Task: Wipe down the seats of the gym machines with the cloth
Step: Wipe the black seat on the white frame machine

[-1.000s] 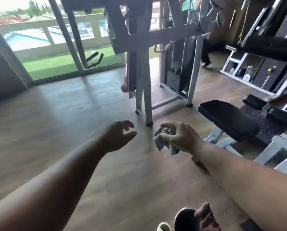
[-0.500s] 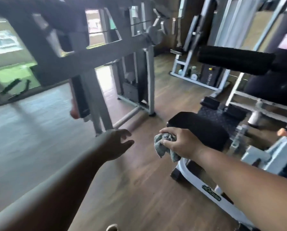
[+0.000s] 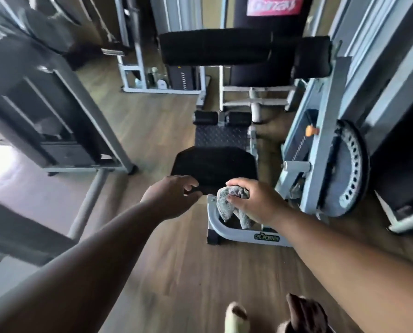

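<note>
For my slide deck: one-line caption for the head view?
Right hand holds a grey cloth at the black seat's near edge; left hand reaches alongside.

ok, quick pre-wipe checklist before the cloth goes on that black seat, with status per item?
1. Cloth in hand: ok. The right hand grips the grey cloth, bunched, with its ends hanging below.
2. Seat in front: ok. The black seat pad lies straight ahead, just past both hands.
3. Seat top free of objects: ok. Nothing lies on it.
4. Left hand out of the wipe path: not ok. Its fingers are loosely curled at the seat's near edge.
5. Cloth on seat: not ok. It sits in front of the near edge, not on the pad.
6. Cloth damp or dry: cannot tell.
</note>
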`<state>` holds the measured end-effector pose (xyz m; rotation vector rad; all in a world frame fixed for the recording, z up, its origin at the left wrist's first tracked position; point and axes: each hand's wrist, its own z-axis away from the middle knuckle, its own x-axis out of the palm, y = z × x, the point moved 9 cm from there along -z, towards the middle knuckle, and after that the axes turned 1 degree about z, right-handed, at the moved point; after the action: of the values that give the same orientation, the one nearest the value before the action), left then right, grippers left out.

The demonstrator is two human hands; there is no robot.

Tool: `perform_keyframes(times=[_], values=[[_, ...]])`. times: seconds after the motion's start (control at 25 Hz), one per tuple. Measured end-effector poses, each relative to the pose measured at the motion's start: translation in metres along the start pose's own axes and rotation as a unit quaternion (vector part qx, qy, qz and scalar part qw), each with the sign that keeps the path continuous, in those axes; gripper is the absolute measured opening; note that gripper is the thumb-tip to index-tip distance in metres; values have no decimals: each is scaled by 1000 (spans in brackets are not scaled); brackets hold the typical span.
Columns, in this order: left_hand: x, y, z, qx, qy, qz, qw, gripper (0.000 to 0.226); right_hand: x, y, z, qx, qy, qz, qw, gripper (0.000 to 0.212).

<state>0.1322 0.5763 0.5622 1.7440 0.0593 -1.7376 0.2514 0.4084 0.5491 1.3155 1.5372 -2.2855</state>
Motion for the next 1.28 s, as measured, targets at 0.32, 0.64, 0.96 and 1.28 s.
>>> perform_keyframes(times=[0.32,0.64,0.96,1.28], values=[[84,-38,-133,-27,-57,20,998,33,-13,133,-105,126,20,32,991,34],[167,-128,-232,-59,-91,-29,994,42,30,237,-195,233,90,45,967,41],[244,-189,-297,6,-25,-128,991,72,111,282,-260,57,129,273,952,45],[247,-193,-298,34,103,-124,986,73,111,290,-257,0,284,223,932,34]])
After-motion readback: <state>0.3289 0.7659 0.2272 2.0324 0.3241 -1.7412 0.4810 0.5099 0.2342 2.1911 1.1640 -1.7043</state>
